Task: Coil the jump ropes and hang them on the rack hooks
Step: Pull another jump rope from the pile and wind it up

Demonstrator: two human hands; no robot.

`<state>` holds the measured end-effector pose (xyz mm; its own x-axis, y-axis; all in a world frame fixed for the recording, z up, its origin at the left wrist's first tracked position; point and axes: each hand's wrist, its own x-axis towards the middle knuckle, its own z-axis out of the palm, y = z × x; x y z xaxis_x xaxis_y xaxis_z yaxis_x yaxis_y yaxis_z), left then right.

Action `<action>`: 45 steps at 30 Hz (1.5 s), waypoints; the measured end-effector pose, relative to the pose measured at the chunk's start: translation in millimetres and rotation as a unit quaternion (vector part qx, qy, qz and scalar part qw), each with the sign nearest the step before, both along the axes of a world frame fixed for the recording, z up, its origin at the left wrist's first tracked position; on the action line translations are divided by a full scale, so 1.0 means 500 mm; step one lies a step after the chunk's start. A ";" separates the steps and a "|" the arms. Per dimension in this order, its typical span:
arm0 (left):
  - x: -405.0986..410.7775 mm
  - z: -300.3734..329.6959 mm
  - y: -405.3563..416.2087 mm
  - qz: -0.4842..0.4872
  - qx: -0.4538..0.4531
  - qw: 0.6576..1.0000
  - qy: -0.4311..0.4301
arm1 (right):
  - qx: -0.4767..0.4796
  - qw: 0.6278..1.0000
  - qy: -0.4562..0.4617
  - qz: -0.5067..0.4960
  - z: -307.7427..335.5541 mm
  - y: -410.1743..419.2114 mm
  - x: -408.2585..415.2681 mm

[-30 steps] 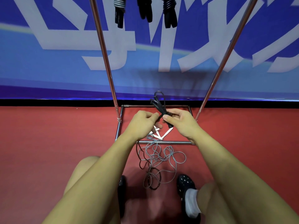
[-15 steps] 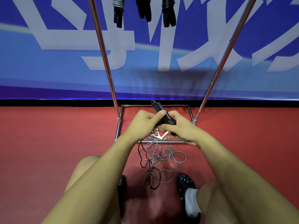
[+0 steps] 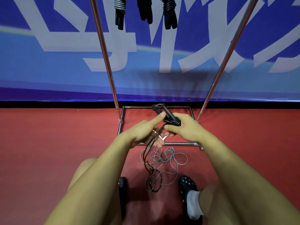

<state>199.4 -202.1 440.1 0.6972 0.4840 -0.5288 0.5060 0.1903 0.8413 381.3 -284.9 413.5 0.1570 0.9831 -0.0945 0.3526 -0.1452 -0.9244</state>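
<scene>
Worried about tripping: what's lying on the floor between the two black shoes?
In the head view, loose cord loops of the jump ropes lie tangled on the red floor between the left shoe and the right shoe.

We see a dark rope (image 3: pixel 152 161) trailing from black handles (image 3: pixel 168 116) to loose loops on the floor, tangled with a grey rope (image 3: pixel 174 158). Three coiled ropes (image 3: pixel 145 7) hang on the rack (image 3: pixel 103 51).
</scene>
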 end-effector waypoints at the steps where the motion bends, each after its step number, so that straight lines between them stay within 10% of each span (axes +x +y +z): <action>1: -0.001 0.000 0.002 -0.010 0.005 1.000 0.002 | 0.009 1.000 0.016 -0.011 0.002 0.000 0.005; 22: 0.008 -0.022 0.006 0.087 0.257 0.962 -0.030 | -0.043 0.935 0.337 -0.106 0.014 0.000 0.024; 45: 0.017 0.007 -0.026 0.080 0.319 0.944 -0.039 | -0.051 0.984 0.141 -0.096 0.014 -0.003 -0.020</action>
